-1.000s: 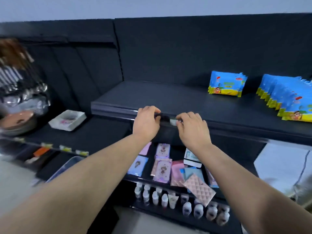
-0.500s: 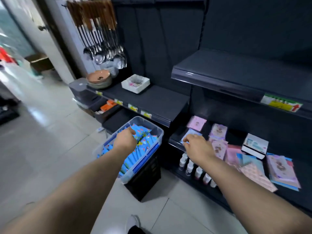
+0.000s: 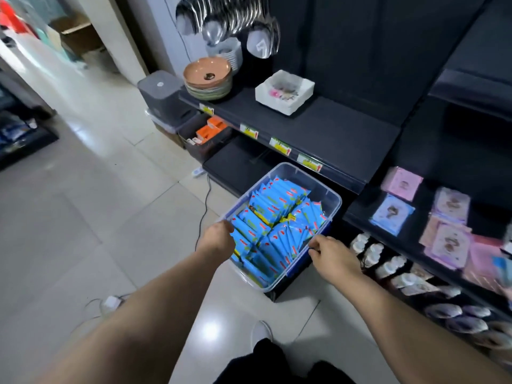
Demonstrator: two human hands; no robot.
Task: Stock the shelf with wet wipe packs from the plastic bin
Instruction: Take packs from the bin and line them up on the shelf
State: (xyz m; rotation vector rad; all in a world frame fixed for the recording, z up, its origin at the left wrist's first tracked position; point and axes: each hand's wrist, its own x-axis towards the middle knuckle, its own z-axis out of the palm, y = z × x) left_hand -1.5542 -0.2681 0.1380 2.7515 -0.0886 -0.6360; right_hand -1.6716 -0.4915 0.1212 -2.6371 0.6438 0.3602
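A clear plastic bin [image 3: 318, 187] stands on a black crate [image 3: 288, 284] on the floor, against the dark shelving. It is packed with several blue wet wipe packs [image 3: 277, 217] standing on edge. My left hand [image 3: 217, 238] is at the bin's left rim, its fingers dipping among the packs and hidden from me. My right hand [image 3: 332, 256] is at the right rim, fingertips curled against the end of the packs. Whether either hand grips a pack cannot be told. The upper shelf [image 3: 471, 87] shows only as a dark edge at the top right.
On the middle shelf sit stacked bowls [image 3: 207, 79] and a white tray [image 3: 285, 91], with ladles [image 3: 230, 20] hanging above. Card packs [image 3: 401, 182] and small bottles [image 3: 388, 267] fill the lower right shelves. A cable [image 3: 205, 206] crosses the tiled floor; my shoe [image 3: 260, 332] is below the bin.
I have turned from the upper shelf's front edge down to the bin. My left hand shifted to the bin's left rim and my right hand came over from the lower shelf to its right rim.
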